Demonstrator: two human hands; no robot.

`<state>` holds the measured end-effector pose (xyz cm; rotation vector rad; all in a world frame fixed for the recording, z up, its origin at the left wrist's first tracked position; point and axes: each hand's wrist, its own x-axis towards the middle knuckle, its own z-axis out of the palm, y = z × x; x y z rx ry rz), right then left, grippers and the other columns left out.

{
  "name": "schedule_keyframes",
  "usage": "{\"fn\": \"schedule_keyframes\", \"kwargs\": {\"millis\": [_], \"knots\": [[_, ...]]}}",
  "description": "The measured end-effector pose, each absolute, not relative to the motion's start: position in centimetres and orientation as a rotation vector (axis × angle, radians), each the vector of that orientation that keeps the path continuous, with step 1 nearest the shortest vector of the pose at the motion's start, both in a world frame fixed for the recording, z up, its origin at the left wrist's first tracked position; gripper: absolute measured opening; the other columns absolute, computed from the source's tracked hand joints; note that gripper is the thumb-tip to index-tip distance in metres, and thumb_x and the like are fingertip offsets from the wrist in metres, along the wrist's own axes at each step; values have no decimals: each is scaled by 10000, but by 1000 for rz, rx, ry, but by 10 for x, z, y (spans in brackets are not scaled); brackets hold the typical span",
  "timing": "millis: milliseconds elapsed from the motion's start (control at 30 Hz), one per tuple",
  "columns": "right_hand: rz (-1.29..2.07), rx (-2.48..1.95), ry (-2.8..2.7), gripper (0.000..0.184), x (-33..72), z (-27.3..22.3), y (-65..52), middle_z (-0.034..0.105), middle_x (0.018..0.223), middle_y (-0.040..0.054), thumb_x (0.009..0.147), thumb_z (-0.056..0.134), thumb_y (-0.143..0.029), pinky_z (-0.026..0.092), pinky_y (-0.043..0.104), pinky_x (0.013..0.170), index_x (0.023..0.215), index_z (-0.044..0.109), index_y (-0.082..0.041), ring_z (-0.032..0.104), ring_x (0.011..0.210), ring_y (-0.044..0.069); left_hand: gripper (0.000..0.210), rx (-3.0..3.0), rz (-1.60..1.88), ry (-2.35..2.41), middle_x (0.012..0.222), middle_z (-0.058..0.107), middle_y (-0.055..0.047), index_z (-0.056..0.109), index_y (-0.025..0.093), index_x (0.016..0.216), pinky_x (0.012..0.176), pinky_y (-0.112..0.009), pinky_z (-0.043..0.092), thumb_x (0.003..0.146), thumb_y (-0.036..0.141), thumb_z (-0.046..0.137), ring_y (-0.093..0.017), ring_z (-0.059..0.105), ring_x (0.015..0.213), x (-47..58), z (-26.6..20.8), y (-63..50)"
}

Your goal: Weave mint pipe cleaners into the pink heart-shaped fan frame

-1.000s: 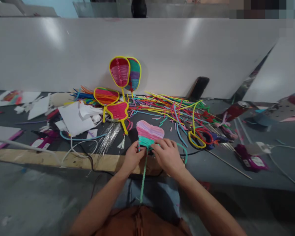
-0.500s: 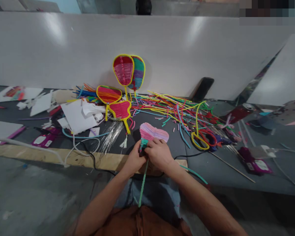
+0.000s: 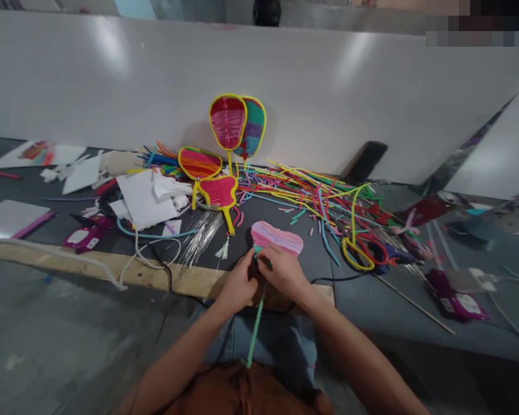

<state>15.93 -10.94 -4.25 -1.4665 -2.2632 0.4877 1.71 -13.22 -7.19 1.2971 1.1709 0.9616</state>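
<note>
The loose green strand that trailed by the right hand (image 3: 288, 275) half a second ago has left that spot. Nearest, the green handle (image 3: 255, 334) angles toward the shirt (image 3: 225, 397). The left hand (image 3: 239, 286), fingers nearly closed, pinches the pink fan's (image 3: 279, 237) lower edge above the table (image 3: 311, 262); the right's fingers curl there, their grip unclear. Beyond lie scissors (image 3: 358, 260), then stems (image 3: 298, 187).
</note>
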Motion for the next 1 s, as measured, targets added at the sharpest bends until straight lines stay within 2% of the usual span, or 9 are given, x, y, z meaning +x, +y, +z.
{"fn": "schedule_keyframes", "kwargs": {"millis": [167, 300, 400, 500, 600, 767, 867, 1000], "knots": [[810, -1132, -2011, 136, 157, -32, -103, 624, 819, 21, 838, 474, -189, 433, 229, 690, 870, 605, -171, 557, 736, 123, 490, 1910, 903, 1277, 1254, 528, -114, 597, 201, 1158, 1054, -457, 335, 680, 97, 574, -277, 439, 1214, 9, -67, -137], [943, -968, -2040, 150, 166, -26, -104, 641, 873, 25, 859, 465, -194, 437, 248, 776, 886, 612, -180, 574, 827, 130, 328, 2070, 943, 1283, 1147, 616, -79, 697, 227, 925, 1030, -482, 350, 696, 62, 531, -268, 471, 1161, 2, -69, -119], [842, -1197, -2029, 200, 188, -29, -116, 653, 949, 45, 880, 464, -232, 430, 264, 781, 1030, 589, -187, 583, 859, 145, 261, 2055, 849, 1093, 1063, 685, -51, 709, 261, 902, 1079, -467, 293, 745, 120, 555, -249, 506, 1169, 0, -70, -105], [643, -1566, -2126, 158, 217, -39, -139, 648, 817, 37, 881, 491, -286, 414, 273, 707, 900, 611, -185, 570, 782, 170, 184, 1944, 780, 1062, 999, 718, -50, 711, 256, 907, 1080, -410, 306, 792, 222, 572, -228, 568, 1119, 1, -74, -99], [441, -1763, -2330, 134, 236, -48, -163, 656, 829, 44, 821, 601, -321, 399, 288, 705, 855, 631, -195, 573, 820, 202, 143, 1890, 797, 1049, 981, 728, -40, 715, 249, 856, 1062, -350, 340, 793, 262, 587, -211, 570, 1132, 0, -80, -98], [243, -1851, -2438, 130, 239, -55, -177, 667, 837, 42, 878, 532, -256, 382, 266, 711, 870, 657, -220, 587, 813, 177, 170, 1871, 736, 1019, 1054, 712, -33, 717, 253, 894, 1073, -345, 329, 804, 263, 574, -200, 524, 1204, -8, -86, -95], [186, -1882, -2427, 205, 238, -53, -169, 675, 761, 36, 900, 494, -292, 361, 261, 658, 811, 665, -222, 599, 753, 165, 180, 1905, 698, 993, 1069, 709, -33, 714, 256, 906, 1058, -351, 354, 789, 236, 578, -201, 548, 1177, -12, -85, -92], [116, -1975, -2432, 197, 233, -46, -158, 695, 769, 43, 892, 487, -269, 328, 267, 601, 852, 678, -242, 621, 706, 161, 192, 2027, 664, 1057, 1080, 703, -54, 692, 235, 926, 1047, -358, 369, 803, 232, 545, -199, 561, 1154, -12, -83, -91]]}}
